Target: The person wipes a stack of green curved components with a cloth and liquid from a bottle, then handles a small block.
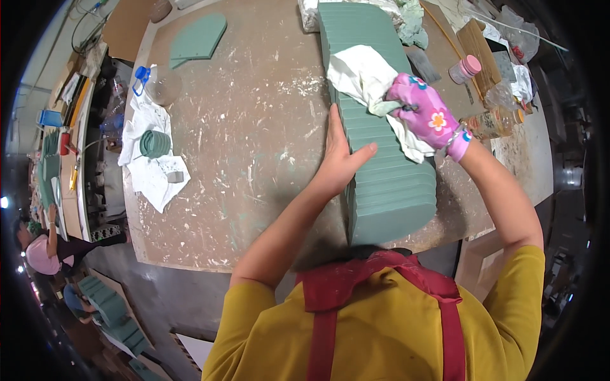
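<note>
Here the gloved right hand (424,114) grips a white cloth (362,79) on the green stack (381,152) lying on the counter (254,140); the left hand (340,162), fingers flat, steadies its side. Probably even, light strokes work best.

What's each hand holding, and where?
Right hand, gloved, grips a white cloth by its bunched lower end. Left hand steadies the green panel stack at its left edge.

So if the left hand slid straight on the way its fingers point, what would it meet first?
The left hand lies flat against the side of the green stack, fingers pointing up the table. Going on, it would likely just run along that side; the white cloth sits higher, on top.
</note>
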`<state>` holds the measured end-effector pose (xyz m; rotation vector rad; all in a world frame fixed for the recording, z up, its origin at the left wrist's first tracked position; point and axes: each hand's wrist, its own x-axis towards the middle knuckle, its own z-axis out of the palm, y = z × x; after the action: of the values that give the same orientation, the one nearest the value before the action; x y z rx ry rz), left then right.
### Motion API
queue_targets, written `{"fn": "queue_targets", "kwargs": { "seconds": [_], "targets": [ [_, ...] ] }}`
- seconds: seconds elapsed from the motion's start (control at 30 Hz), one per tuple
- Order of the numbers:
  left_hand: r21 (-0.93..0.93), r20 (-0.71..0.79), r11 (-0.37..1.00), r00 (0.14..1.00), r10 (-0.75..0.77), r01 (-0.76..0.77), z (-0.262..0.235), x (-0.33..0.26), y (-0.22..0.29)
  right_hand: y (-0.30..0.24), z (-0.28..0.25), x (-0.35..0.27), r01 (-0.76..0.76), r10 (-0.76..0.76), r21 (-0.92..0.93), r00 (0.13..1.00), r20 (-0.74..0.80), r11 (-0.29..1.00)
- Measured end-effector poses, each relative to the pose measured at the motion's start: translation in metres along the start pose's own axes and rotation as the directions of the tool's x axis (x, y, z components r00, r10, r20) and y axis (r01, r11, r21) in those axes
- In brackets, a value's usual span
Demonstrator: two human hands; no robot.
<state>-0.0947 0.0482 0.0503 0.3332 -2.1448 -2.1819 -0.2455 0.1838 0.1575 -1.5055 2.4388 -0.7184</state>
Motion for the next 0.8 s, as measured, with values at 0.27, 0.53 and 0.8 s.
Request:
{"fn": "queue_targets", "kwargs": {
  "seconds": [0.27, 0.53, 0.8],
  "targets": [
    [0.138, 0.166, 0.990, 0.986, 0.019, -0.042, -0.006, 0.007, 0.013, -0.042, 0.057, 0.061, 0.142, -0.143, 0.223, 0.990, -0.011, 0.964],
    [0.053, 0.032, 0.987, 0.989, 0.147, -0.149, 0.000, 0.001, 0.003, 0.034, 0.002, -0.024, 0.019, 0.012, 0.248, 0.992, -0.125, 0.969],
    [-0.056, 0.071, 0.998, 0.997, -0.034, 0.038, -0.002, -0.008, 0.019, -0.056, 0.078, 0.068, 0.254, -0.271, 0.245, 0.962, 0.035, 0.935]
  ]
}}
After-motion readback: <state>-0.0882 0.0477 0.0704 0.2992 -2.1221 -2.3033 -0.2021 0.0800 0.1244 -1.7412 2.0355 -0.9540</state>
